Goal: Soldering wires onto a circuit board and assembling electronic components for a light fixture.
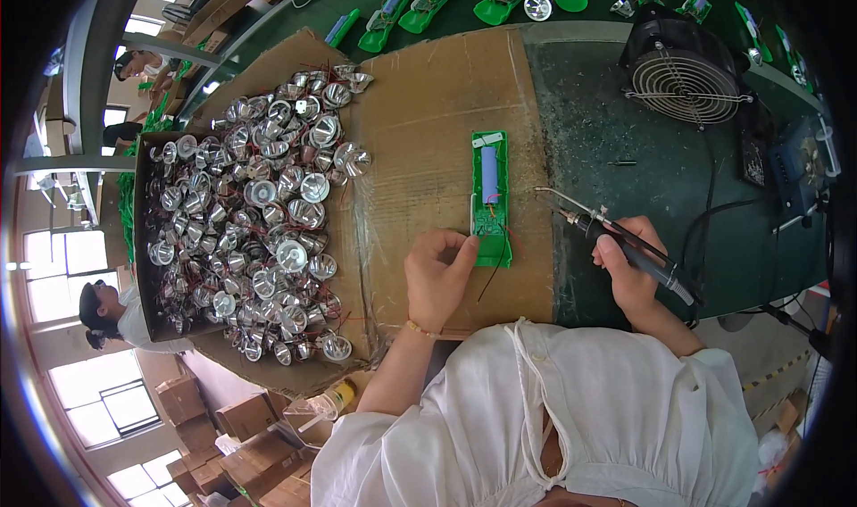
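A green plastic lamp housing (502,250) lies lengthwise on the cardboard, open side up. Inside it are a lilac cylindrical battery (489,175) and a small green circuit board (489,224), with thin red and dark wires trailing out. My left hand (440,275) is closed in a pinch at the housing's left edge, beside the board; what lies between the fingertips is too small to make out. To the right, my right hand (631,266) grips a soldering iron (638,255) that has a thin metal feed tube. Its tip points left toward the housing, apart from it.
Left of the cardboard (428,87), a box (143,239) spills many silvery reflector cups (290,255). A black fan with a round grille (687,87) and a blue soldering station (794,168) stand at right. More green housings (433,3) line the far side. Two people are at left.
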The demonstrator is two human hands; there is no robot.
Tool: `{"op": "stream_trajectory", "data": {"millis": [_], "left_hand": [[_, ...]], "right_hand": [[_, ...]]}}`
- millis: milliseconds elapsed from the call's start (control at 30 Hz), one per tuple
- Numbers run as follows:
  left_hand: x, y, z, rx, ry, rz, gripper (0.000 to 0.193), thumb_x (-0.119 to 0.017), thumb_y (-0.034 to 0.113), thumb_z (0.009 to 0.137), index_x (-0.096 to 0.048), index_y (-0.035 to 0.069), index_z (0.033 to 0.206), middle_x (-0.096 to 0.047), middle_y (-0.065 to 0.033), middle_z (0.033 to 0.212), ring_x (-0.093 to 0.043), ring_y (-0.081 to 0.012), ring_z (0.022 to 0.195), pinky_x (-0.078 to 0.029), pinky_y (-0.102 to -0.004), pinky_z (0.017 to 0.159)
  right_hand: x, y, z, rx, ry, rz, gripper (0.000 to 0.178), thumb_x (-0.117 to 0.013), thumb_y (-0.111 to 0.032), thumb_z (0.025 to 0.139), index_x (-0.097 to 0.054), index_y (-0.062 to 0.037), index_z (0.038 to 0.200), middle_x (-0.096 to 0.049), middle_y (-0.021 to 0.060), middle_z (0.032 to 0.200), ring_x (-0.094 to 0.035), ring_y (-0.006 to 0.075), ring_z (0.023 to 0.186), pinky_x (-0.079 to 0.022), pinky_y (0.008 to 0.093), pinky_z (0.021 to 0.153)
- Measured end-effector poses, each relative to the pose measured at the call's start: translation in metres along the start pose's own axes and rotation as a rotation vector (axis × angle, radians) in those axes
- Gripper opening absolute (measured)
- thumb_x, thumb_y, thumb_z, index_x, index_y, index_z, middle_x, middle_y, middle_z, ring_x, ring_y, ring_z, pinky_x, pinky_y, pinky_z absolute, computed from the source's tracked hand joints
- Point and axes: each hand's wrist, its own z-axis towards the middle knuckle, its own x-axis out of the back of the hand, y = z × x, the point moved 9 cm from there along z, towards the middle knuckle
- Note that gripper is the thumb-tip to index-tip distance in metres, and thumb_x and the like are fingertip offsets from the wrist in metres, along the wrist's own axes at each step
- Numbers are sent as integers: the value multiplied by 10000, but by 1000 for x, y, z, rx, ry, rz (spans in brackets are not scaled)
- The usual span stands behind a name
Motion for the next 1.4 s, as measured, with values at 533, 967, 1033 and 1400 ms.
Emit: {"op": "stream_trajectory", "data": {"millis": [533,967,1033,1400], "left_hand": [[-38,41,136,-226,-450,36,276,-655,109,800,-625,27,1062,-650,-48,865,-567,-75,722,-467,-231,667],[-58,59,138,-322,-650,170,145,-636,92,817,-656,21,941,-647,-31,766,-569,-79,682,-461,-234,629],[-58,71,137,-482,-594,223,129,-622,74,827,-652,19,940,-640,-19,772,-555,-69,677,-452,-223,615],[-5,49,118,-75,-228,0,143,-632,146,806,-639,16,867,-639,-42,681,-595,-99,634,-471,-243,577]], "right_hand": [[11,5,8,-16,42,-26,152,-645,-84,797,-530,1,848,-612,54,657,-577,80,586,-467,223,542],[17,14,14,-113,73,26,148,-650,-81,795,-538,-4,854,-609,42,659,-564,70,582,-454,213,535],[18,14,16,-116,79,30,148,-650,-81,795,-538,-5,854,-609,41,660,-563,69,582,-452,212,534],[23,15,15,-82,115,24,152,-649,-89,800,-530,-6,846,-609,45,663,-564,70,576,-455,215,532]]}}
